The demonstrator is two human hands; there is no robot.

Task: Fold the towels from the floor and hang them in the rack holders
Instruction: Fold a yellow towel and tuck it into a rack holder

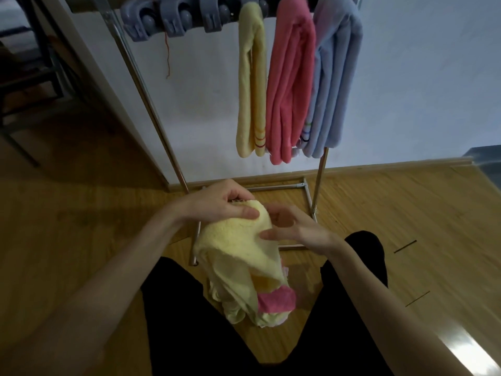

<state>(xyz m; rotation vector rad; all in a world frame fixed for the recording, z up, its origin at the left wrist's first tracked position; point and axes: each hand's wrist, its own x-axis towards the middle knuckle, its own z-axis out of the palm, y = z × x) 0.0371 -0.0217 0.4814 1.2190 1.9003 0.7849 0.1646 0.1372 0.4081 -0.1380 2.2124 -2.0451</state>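
Both hands, left hand (230, 204) and right hand (291, 229), apparently pinch a yellow towel (238, 245).

Two bare forearms reach in from the near edge, sleeveless to the frame's border, ending in the left hand (225, 204) and the right hand (295, 229), both without rings or watch. Below, plain black trousers (189, 316) cover both legs.

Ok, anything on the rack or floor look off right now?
One oddity: a loose red thread dangles from the empty grey holders. The hung yellow towel, pink towel and blue towel look tidy. Unfolded towels lie on the floor.
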